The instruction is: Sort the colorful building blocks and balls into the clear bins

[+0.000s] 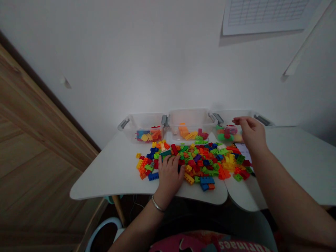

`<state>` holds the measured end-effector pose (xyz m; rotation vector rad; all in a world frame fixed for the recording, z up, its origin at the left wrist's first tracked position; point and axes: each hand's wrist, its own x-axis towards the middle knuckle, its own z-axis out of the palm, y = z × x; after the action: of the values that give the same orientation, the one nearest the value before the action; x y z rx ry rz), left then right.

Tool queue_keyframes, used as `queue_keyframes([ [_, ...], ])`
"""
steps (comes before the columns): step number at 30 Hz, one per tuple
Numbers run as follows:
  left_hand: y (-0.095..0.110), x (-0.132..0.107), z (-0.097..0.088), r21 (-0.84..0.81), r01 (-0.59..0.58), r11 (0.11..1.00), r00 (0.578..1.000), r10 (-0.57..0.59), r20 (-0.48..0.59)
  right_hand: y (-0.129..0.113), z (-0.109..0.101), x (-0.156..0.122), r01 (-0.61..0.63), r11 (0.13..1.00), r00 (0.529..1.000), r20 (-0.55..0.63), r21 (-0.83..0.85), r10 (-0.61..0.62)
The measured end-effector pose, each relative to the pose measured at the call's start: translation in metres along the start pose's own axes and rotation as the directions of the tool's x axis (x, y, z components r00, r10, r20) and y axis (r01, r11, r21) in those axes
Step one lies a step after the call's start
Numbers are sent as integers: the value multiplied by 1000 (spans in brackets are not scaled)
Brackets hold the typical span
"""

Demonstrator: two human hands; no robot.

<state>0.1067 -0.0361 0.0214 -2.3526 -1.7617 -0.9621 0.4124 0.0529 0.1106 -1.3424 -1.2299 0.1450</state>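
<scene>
A wide heap of colourful toy building bricks [194,162] covers the middle of the white table. My left hand [169,173], with a silver bangle on its wrist, lies palm down on the near left part of the heap. Its fingers are spread over the bricks. Raised in front of the right clear plastic bin [241,113], my right hand [250,131] has its fingers drawn together in a pinch. Whatever sits at its fingertips, if anything, is too small to name. Red and green pieces [225,134] lie in that bin, partly beside my hand.
The left clear bin [147,119] and the middle clear bin [191,113] hold a few coloured pieces. A phone [245,150] lies right of the heap, partly covered. Behind the table rises a white wall [131,63]. Wooden panelling [39,157] stands at the left.
</scene>
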Motion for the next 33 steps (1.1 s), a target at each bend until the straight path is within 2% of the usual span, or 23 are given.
queue_keyframes([
  [1, 0, 0, 0, 1, -1, 1000, 1000, 1, 0, -4, 3, -7, -22, 997, 1000, 12, 70, 21],
  [3, 1, 0, 0, 4, -6, 1000, 1000, 6, 1, -11, 9, -21, -40, 996, 992, 126, 80, 30],
  [5, 2, 0, 1, 10, -10, 1000, 1000, 10, -5, -16, 17, -36, 48, 999, 958, 284, 21, -52],
  [6, 2, 0, 1, 13, -12, 1000, 1000, 12, -7, -18, 21, -43, 123, 992, 922, 372, -6, -112],
  [7, 2, 0, 0, 16, -14, 1000, 1000, 14, -9, -19, 25, -49, 215, 976, 866, 466, -25, -179],
  [9, 3, 0, 0, 20, -17, 1000, 1000, 17, -5, -21, 32, -60, 391, 919, 725, 630, -42, -279],
  [11, 3, 0, -1, 21, -18, 1000, 1000, 18, 0, -21, 38, -69, 518, 854, 593, 741, -53, -314],
  [12, 4, 0, -1, 21, -17, 1000, 1000, 17, 2, -20, 40, -72, 562, 825, 543, 780, -61, -312],
  [14, 4, 1, -2, 17, -15, 1000, 1000, 15, 4, -18, 42, -76, 621, 779, 487, 821, -87, -297],
  [16, 4, 1, -2, 12, -12, 1000, 1000, 12, 5, -16, 43, -78, 659, 744, 465, 836, -107, -291],
  [20, 4, 1, -1, 3, -6, 1000, 1000, 6, 6, -11, 41, -79, 696, 708, 461, 830, -119, -315],
  [24, 4, 1, 0, 8, -12, 1000, 1000, 12, 5, -7, 40, -81, 697, 706, 481, 814, -130, -325],
  [29, 4, 1, -1, 13, -12, 1000, 1000, 12, 6, -6, 44, -81, 703, 703, 474, 809, -111, -346],
  [33, 4, 0, -1, 23, -14, 1000, 1000, 14, -1, -7, 47, -81, 691, 707, 508, 796, -149, -329],
])
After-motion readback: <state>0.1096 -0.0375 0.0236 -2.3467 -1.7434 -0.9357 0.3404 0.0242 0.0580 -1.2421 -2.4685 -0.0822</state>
